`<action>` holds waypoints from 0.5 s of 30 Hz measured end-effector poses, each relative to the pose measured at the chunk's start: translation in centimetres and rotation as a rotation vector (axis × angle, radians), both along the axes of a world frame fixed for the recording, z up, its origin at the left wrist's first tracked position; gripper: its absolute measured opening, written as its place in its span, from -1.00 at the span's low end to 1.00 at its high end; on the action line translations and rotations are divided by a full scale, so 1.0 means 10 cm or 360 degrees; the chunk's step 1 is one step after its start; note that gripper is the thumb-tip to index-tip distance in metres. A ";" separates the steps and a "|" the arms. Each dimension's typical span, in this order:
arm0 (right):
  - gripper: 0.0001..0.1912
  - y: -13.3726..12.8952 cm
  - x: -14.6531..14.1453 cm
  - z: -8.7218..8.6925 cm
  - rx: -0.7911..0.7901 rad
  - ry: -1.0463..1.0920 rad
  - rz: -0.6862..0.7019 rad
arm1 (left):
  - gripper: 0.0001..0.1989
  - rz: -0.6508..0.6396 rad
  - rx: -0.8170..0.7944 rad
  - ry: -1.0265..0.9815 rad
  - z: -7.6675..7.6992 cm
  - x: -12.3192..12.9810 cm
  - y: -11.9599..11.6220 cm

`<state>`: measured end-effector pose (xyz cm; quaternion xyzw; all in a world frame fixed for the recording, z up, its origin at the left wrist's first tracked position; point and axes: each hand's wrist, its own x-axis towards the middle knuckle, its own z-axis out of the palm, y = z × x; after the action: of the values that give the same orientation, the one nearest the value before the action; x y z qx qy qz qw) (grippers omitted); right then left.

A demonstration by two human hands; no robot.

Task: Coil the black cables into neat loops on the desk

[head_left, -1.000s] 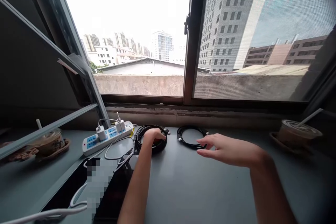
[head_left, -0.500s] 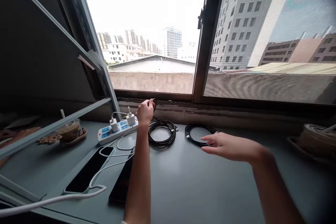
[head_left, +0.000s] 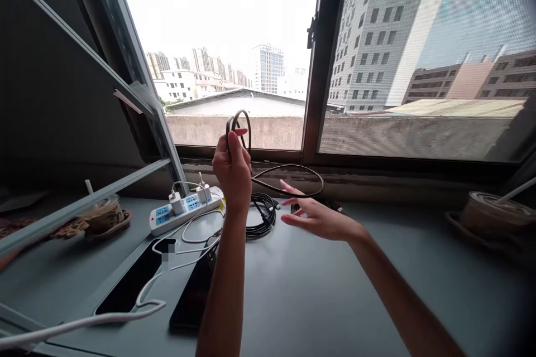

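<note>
Raised since the earlier frame, a black cable [head_left: 293, 165] is now held up by the left hand [head_left: 233, 174], above the far edge of the table [head_left: 293, 290]; the right hand [head_left: 316, 217] has been shifted leftward. Two narrow bends of the cable are pinched between the left thumb and fingers, and a wide loop is hung out to the right, over the far edge. Right-hand fingers are spread just beside that loop; whether it is touched cannot be told. Below the left hand, a black coil [head_left: 259, 230] is laid near the far edge, and a second coil [head_left: 334, 206] is mostly hidden behind the right hand. Further left along that edge, a power strip [head_left: 158, 227] is fitted with two white chargers [head_left: 178, 204]
</note>
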<state>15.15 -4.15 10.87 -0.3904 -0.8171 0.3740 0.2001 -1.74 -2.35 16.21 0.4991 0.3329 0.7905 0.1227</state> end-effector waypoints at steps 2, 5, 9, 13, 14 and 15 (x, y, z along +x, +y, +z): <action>-0.34 0.00 -0.09 -0.01 0.0191 0.0440 0.0039 | -0.66 -0.0160 -0.0015 -0.0009 -0.01 0.09 0.00; -0.64 0.00 -0.19 0.00 0.0503 0.1001 0.0108 | -0.66 -0.0334 -0.0051 -0.0040 -0.06 0.22 0.03; -0.67 -0.01 -0.17 0.08 0.0579 0.1638 0.0036 | -0.67 -0.0266 -0.0047 -0.0227 -0.12 0.34 0.07; -0.71 -0.10 0.09 0.29 0.0189 0.2223 -0.0153 | -0.70 -0.0159 -0.0035 -0.0351 -0.14 0.29 0.15; -0.73 -0.13 0.18 0.35 0.0086 0.2307 -0.0223 | -0.71 -0.0128 -0.0037 -0.0393 -0.14 0.25 0.18; -0.76 -0.17 0.29 0.41 -0.0023 0.2322 -0.0283 | -0.72 -0.0082 -0.0035 -0.0433 -0.14 0.19 0.20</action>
<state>18.03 -5.83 15.00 -0.1085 -0.4389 0.5264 0.7201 0.19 -0.30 14.82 0.3944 0.3088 0.8438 0.1925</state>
